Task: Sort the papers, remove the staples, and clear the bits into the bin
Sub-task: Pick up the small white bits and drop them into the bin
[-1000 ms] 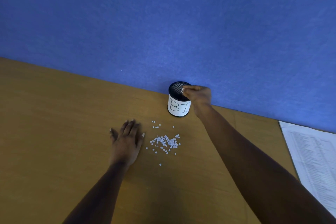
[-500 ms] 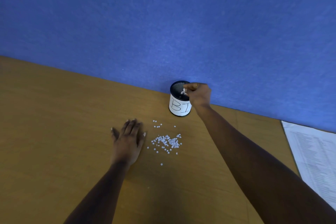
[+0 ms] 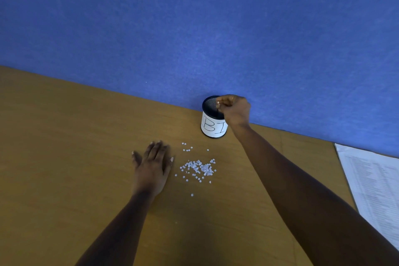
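- At centre right of the frame, against the wall: bin [image 3: 210, 114], a black mesh cup standing upright, its white label [image 3: 212, 128] lettered "BI"; its contents do not show.
- Right hand [image 3: 235, 110]: over the bin's mouth, fingertips [image 3: 219, 101] bunched together above the rim; whether any bits lie between them cannot be told.
- Paper bits [image 3: 198, 168]: small white discs heaped on the table below the bin, with strays scattered around.
- Left hand [image 3: 153, 166]: palm down on the table, fingers straight and close together, just left of the heap.
- Table [image 3: 64, 136]: brown wood grain, lower half of the frame.
- Printed sheets [image 3: 375, 190]: right edge, lying on the table.
- Blue wall [image 3: 194, 28]: upper half.
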